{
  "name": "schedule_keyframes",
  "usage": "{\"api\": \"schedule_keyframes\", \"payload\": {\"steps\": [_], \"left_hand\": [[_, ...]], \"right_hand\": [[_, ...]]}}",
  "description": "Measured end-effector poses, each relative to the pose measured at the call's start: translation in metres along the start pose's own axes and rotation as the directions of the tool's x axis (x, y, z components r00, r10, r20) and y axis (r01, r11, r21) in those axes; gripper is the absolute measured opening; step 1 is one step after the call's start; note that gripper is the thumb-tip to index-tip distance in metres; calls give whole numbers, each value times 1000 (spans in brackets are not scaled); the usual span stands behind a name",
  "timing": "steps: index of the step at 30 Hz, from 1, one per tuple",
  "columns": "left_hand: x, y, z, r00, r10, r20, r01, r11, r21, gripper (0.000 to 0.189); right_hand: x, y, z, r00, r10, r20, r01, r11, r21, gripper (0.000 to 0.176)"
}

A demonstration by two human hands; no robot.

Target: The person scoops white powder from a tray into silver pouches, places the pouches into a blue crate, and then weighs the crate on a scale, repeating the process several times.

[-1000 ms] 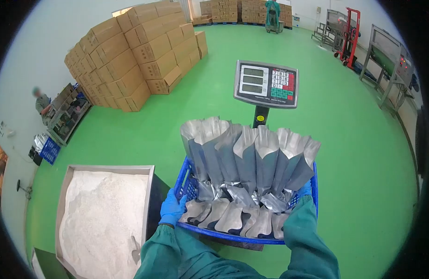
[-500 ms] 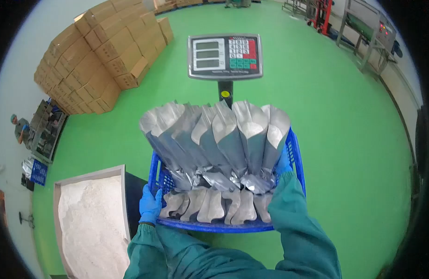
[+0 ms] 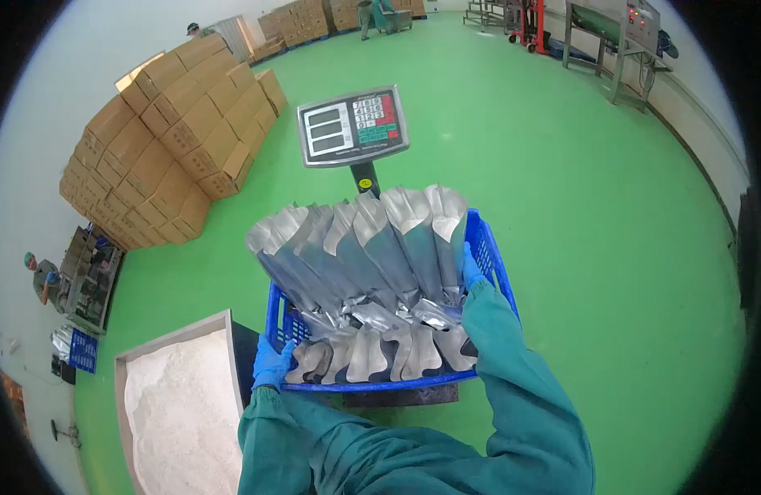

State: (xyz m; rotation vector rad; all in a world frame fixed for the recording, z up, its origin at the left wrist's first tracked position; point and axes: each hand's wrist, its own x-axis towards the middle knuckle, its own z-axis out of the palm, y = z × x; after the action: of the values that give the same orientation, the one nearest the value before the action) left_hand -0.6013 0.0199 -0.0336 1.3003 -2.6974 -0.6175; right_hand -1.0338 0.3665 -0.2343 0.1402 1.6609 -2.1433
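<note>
A blue plastic crate [image 3: 380, 384] is between my two gloved hands. In it stand several silver foil bags [image 3: 372, 239] with open, flared tops; a front row of foil bags [image 3: 368, 355] leans toward me. My left hand [image 3: 271, 363], in a blue glove, grips the crate's near left corner. My right hand [image 3: 473, 266] is closed on the right side wall, its fingers partly hidden by the rim and bags. Under the crate's near edge shows a dark platform [image 3: 405, 396]. The weighing scale's display [image 3: 353, 125] rises on a post behind the crate, its screens dark.
A metal-rimmed bin [image 3: 172, 342] of pale powder stands close on my left. Stacked cardboard boxes [image 3: 166, 148] are at the far left. A person [image 3: 44, 279] is beside equipment at the left wall. Metal machinery [image 3: 615, 41] stands far right on the green floor [image 3: 628, 247].
My view has turned, so the scale display sits farther left and tilted. Both hands keep hold of the crate. The dark platform now shows below its near edge.
</note>
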Motion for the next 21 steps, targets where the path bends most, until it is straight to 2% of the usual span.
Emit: {"api": "schedule_keyframes", "payload": {"steps": [1, 2, 3, 4, 5, 6, 7, 8, 9, 10, 11, 12, 13, 14, 15, 16, 18, 19, 20, 21], "left_hand": [[4, -11, 8, 999, 19, -28, -17, 996, 89, 86], [-1, -7, -3, 999, 16, -47, -11, 996, 89, 86], [-12, 4, -22, 987, 102, -126, -95, 994, 54, 88], [-23, 15, -39, 962, 187, -199, -185, 982, 31, 90], [-32, 22, -52, 949, 99, -298, -130, 988, -86, 83], [-35, 22, -70, 953, -62, -296, 10, 985, -174, 72], [-39, 24, -90, 934, -223, -278, 150, 954, -262, 62], [-64, 43, -119, 934, -180, -308, 15, 883, -469, 37], [-71, 37, -132, 907, -145, -396, -118, 814, -569, 22], [-83, 38, -146, 873, -132, -470, -237, 728, -644, 17], [-96, 39, -155, 850, -71, -522, -324, 712, -623, 16], [-109, 41, -166, 817, -8, -576, -413, 689, -595, 18], [-128, 56, -176, 814, -5, -581, -418, 691, -590, 18], [-153, 84, -179, 713, 46, -700, -494, 741, -454, 30], [-178, 107, -178, 596, 106, -796, -547, 780, -305, 43], [-203, 125, -173, 590, 104, -801, -549, 778, -304, 43], [-237, 145, -166, 489, 368, -791, -679, 729, -81, 68], [-242, 132, -165, 547, 511, -663, -628, 774, 78, 66], [-248, 111, -156, 611, 607, -508, -575, 781, 243, 64], [-245, 79, -147, 708, 445, -548, -320, 894, 312, 67]], "right_hand": [[-28, -22, 14, 999, 46, -12, -44, 995, 85, 70], [-43, -34, 30, 995, 99, -10, -96, 981, 171, 73], [-42, -44, 24, 978, 184, 101, -195, 974, 114, 62], [-41, -46, 28, 975, 189, 114, -202, 972, 121, 62], [-68, -76, 37, 991, 130, -8, -130, 991, 1, 57], [-97, -109, 47, 991, 51, -125, -67, 989, -132, 52], [-116, -131, 56, 991, 55, -126, -71, 989, -129, 52], [-131, -149, 65, 964, -226, -138, 206, 968, -145, 45], [-152, -164, 74, 860, -490, -145, 468, 869, -162, 38], [-181, -173, 85, 862, -485, -148, 463, 872, -161, 38], [-213, -180, 100, 726, -676, -127, 650, 734, -197, 33], [-243, -185, 120, 547, -831, -100, 802, 554, -225, 28], [-272, -181, 146, 638, -770, 0, 770, 638, -15, 26], [-305, -175, 175, 696, -708, 123, 685, 705, 183, 24], [-349, -178, 204, 809, -486, 331, 252, 795, 552, 23], [-373, -151, 236, 722, -464, 513, 201, 850, 486, 25], [-422, -96, 299, 457, -360, 813, 197, 933, 302, 31], [-453, -82, 323, 355, -335, 873, 104, 942, 320, 38], [-486, -76, 337, 369, -351, 861, -206, 872, 444, 47], [-526, -71, 345, 481, -431, 764, -519, 562, 644, 56]]}}
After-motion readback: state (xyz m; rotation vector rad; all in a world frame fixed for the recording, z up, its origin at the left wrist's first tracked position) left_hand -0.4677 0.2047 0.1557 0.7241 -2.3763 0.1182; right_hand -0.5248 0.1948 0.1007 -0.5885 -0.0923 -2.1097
